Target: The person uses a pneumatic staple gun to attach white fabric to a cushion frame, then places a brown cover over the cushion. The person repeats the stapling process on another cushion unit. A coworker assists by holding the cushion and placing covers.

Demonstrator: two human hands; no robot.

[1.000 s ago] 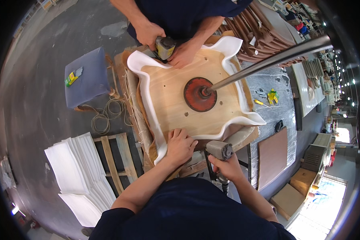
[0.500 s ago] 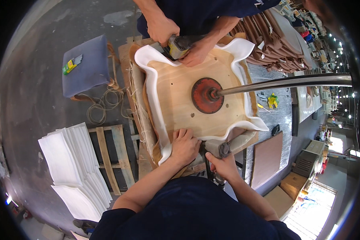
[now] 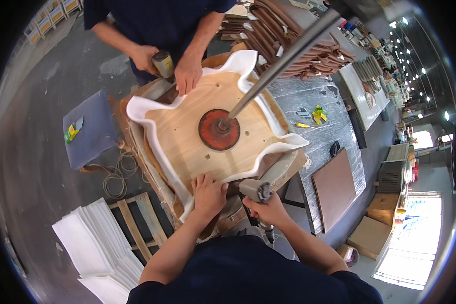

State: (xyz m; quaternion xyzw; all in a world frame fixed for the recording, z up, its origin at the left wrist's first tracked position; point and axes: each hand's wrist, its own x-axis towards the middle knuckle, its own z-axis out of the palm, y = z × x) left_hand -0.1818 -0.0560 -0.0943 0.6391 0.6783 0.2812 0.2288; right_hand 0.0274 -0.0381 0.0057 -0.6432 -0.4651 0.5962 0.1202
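Lying over the near edge of the wooden board with the left hand, fingertips close together on the wood, thumb out to the side; cannot tell whether pinching any of the white padding. Curling the right hand round the handle of a grey staple gun, fingers closed on it, just beside the same edge. Around the board, the padding in wavy folds; on its middle, a red disc at the foot of a slanting metal rod. Across the board, a co-worker's two hands, one with a yellow and dark power tool. To the right, a silver table bearing a brown panel; to the left, a blue cushion, then stacked white sheets beside a pallet.
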